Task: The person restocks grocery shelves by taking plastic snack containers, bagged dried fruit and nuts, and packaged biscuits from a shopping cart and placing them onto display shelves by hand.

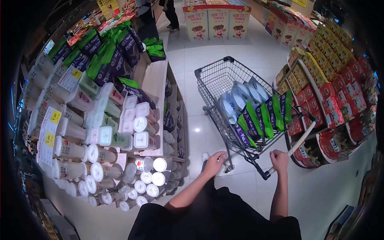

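Right fingers (275, 155) wrap the cart handle (303, 138), which slants forward-right from them; left fingers (220, 155), loosely curled, seemingly empty, hang apart leftward

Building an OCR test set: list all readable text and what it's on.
"58": display boxes at the back
"巧克力": same boxes
"西梅": purple bags on the left display
Too small or blurred to read surely: yellow price tags, tubs, red cartons, bags in the cart.

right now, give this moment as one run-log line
black wire shopping cart: purple-green bags, pale-blue packs inside | right hand: closed on pale bar handle | left hand: beside cart, seemingly empty
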Tool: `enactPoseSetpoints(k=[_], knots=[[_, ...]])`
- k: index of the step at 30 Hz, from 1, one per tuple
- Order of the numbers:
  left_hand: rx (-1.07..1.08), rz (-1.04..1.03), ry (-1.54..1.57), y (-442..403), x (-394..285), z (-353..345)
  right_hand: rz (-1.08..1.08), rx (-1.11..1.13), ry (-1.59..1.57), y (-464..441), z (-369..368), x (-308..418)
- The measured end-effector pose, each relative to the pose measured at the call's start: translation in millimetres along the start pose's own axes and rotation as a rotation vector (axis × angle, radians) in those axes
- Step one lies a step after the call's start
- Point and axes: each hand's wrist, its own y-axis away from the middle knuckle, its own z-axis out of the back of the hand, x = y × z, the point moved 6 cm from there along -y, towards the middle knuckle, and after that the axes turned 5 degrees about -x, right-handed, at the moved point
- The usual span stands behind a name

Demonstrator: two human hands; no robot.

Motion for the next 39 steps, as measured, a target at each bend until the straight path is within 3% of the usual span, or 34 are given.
enactPoseSetpoints(k=[1,4,8,10,12,14,16,19,21,22,24,28,31,33,38,39], knots=[[-0.024,-0.001,0.012,-19.8,9.7,5.6,-0.151,-0.015,0.042,-6.0,4.5,-16.4],[-0.052,0.010,0.106,-83.5,20.8,11.9,-0.130,-0.033,0.089,-38.7,7.9,-40.4],[-0.005,-0.057,-0.003,-152.7,15.0,12.5,-0.140,-0.037,0.107,-82.1,14.3,-64.5],[0.051,-0.198,-0.193,-176.3,-5.2,13.2,-0.191,-0.036,0.086,-104.8,12.7,-69.1],[0.076,-0.263,-0.255,-197.6,-11.8,6.2,-0.344,-0.128,-0.244,-134.8,16.8,-52.9],[0.199,-0.405,-0.302,-217.8,-19.4,-10.9,-0.248,-0.145,-0.193,-163.3,6.8,-10.9],[0.178,-0.463,-0.444,-237.9,-8.6,-29.6,-0.054,-0.184,-0.092,-194.7,-11.5,31.9],[0.170,-0.483,-0.714,-276.7,-19.1,-37.5,0.082,-0.151,0.061,-228.2,-70.3,16.7],[0.252,-0.596,-0.953,-291.5,-16.9,-45.8,-0.159,0.245,0.180,-244.0,-116.8,-24.9],[0.252,-0.576,-0.955,-298.4,-18.1,-45.0,-0.152,0.263,0.176,-256.5,-109.9,-19.2],[0.370,-0.595,-1.057,-314.4,-23.0,-49.1,-0.042,0.239,0.126,-294.1,-73.4,0.0],[0.524,-0.364,-0.912,-340.7,-37.0,-52.5,-0.025,0.170,-0.026,-371.6,29.3,39.1],[0.491,-0.374,-0.889,-355.2,-39.5,-52.4,0.213,0.220,-0.150,-417.8,66.4,82.8],[0.522,-0.373,-0.812,-361.5,-39.2,-56.4,0.490,0.194,-0.170,-438.0,71.8,124.9],[0.452,-0.331,-0.621,-382.9,-47.7,-32.9,0.744,0.258,-0.351,-474.7,28.0,211.5],[0.466,-0.093,-0.339,-389.8,-43.5,-21.3,0.788,0.229,-0.375,-479.9,19.2,230.5]])
